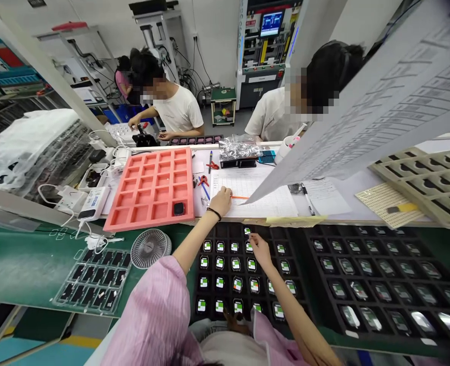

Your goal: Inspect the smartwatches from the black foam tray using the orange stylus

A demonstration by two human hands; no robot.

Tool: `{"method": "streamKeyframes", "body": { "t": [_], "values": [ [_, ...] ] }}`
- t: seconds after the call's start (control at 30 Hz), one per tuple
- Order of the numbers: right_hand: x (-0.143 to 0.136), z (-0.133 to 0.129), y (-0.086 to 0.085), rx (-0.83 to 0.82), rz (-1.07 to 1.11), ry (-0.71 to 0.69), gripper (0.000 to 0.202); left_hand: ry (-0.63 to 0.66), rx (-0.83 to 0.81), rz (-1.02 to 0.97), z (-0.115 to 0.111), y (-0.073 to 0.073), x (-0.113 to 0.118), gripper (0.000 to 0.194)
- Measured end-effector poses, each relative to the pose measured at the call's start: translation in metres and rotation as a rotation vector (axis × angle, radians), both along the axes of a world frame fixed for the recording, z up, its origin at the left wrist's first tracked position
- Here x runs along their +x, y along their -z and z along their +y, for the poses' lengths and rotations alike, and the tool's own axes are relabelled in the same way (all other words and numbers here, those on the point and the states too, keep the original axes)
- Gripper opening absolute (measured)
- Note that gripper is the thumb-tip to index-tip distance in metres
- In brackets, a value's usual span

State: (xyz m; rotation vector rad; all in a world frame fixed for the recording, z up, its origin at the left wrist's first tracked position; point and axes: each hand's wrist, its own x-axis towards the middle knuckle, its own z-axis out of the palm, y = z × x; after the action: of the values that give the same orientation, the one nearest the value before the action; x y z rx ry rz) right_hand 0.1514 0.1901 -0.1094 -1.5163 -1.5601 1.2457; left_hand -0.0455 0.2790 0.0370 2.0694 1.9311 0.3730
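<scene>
My left hand (221, 201), with a dark band at its wrist, rests on a printed sheet (263, 203). Its fingers are closed around an orange pen (240, 197) that points right. My right hand (261, 250) is over a black tray (227, 274) of small square watch-like units with lit green-and-white screens. The right fingertips are pinched together beside a unit (247, 231) in the top row; whatever is between them is too small to make out.
A pink foam tray (154, 190) with one black unit (178, 208) stands left. Another black tray (385, 284) is at right. A round fan (150, 249) and a clear tray (95, 277) lie left. Hanging paper (362, 112) slants across the right. Two co-workers sit opposite.
</scene>
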Motion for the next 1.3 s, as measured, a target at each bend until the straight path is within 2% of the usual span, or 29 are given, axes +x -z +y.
{"method": "streamKeyframes", "body": {
  "t": [0.1, 0.2, 0.33, 0.4, 0.47, 0.53, 0.57, 0.63, 0.7, 0.73, 0.83, 0.93, 1.03, 1.17, 1.3],
  "values": [
    [-0.003, -0.018, -0.014, -0.039, 0.203, -0.06, 0.043, 0.025, -0.056, -0.003, -0.005, 0.001, -0.005, 0.024],
    [-0.014, -0.022, -0.033, -0.052, 0.362, -0.094, 0.05, 0.043, -0.086, -0.008, -0.023, -0.005, -0.006, 0.024],
    [-0.024, -0.02, -0.064, -0.085, 0.674, -0.144, 0.06, 0.118, -0.109, -0.031, -0.078, -0.012, 0.004, 0.02],
    [-0.023, -0.023, -0.075, -0.136, 0.705, -0.244, 0.06, 0.293, -0.132, -0.121, -0.112, -0.007, 0.011, 0.023],
    [-0.019, -0.029, -0.08, -0.213, 0.658, -0.368, 0.057, 0.345, -0.156, -0.203, -0.141, 0.006, 0.014, 0.024],
    [-0.013, -0.036, -0.075, -0.284, 0.593, -0.457, 0.057, 0.329, -0.166, -0.307, -0.16, 0.026, 0.011, 0.021],
    [-0.01, -0.038, -0.069, -0.282, 0.536, -0.447, 0.058, 0.289, -0.176, -0.342, -0.165, 0.038, 0.006, 0.02],
    [-0.003, -0.037, -0.052, -0.202, 0.36, -0.317, 0.058, 0.142, -0.223, -0.324, -0.17, 0.065, -0.008, 0.023],
    [0.002, -0.026, -0.031, -0.075, 0.144, -0.088, 0.054, -0.029, -0.283, -0.206, -0.171, 0.092, -0.025, 0.027],
    [0.004, -0.017, -0.021, -0.052, 0.087, -0.018, 0.051, -0.081, -0.296, -0.166, -0.171, 0.104, -0.033, 0.031],
    [0.002, 0.015, 0.004, -0.053, -0.066, 0.079, 0.042, -0.173, -0.338, -0.074, -0.169, 0.131, -0.052, 0.046],
    [-0.008, 0.043, 0.019, -0.118, -0.181, 0.091, 0.035, -0.185, -0.393, -0.027, -0.165, 0.145, -0.06, 0.052],
    [-0.015, 0.059, 0.027, -0.18, -0.25, 0.076, 0.032, -0.161, -0.434, -0.018, -0.157, 0.15, -0.064, 0.048],
    [-0.014, 0.062, 0.032, -0.235, -0.252, 0.02, 0.03, -0.156, -0.472, -0.029, -0.144, 0.155, -0.066, 0.046],
    [-0.015, 0.058, 0.034, -0.272, -0.192, 0.001, 0.031, -0.208, -0.457, -0.082, -0.135, 0.159, -0.065, 0.046]
  ]
}}
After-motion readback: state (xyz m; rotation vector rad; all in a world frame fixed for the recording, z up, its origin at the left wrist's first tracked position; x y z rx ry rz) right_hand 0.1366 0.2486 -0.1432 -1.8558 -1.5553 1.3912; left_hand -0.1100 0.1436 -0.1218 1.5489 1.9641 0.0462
